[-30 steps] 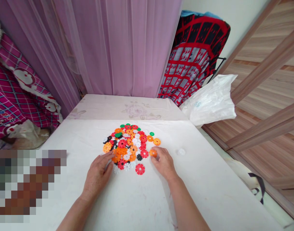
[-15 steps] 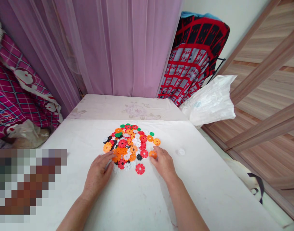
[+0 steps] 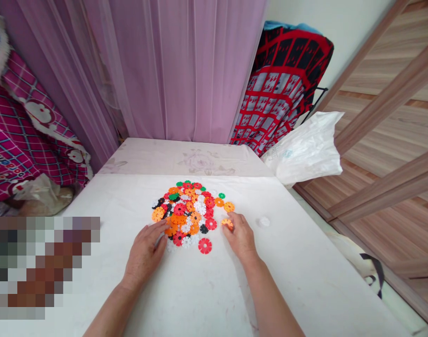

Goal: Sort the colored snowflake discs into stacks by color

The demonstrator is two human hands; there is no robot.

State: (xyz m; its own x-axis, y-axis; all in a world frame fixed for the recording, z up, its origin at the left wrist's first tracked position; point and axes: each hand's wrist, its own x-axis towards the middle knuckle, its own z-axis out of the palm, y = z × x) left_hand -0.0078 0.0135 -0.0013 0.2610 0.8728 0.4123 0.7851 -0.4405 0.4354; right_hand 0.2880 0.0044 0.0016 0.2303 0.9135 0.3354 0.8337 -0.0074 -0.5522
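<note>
Head view: an orange, notched plastic disc (image 3: 227,222) is pinched in the right hand (image 3: 240,238), just beside the multicoloured pile of similar discs (image 3: 180,209). The left hand (image 3: 147,248) is held half-curled at the pile's edge; its grip cannot be told. Disc-picking seems in hand; a steady pinch seems called for. "Doraemon" is partly legible on the magenta plaid cloth (image 3: 19,121).

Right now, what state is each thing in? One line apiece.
Disc pile: loose, overlapping, mixed colours
Left hand: open, fingers loosely bent, at the pile's left edge
Orange disc: tilted, between the right hand's thumb and fingers
Right hand: closed on that disc
Red disc: flat, nearest the wearer
White disc: flat, off to the right
Plastic bag: crumpled
Purple curtain: drawn, hanging in folds
</note>
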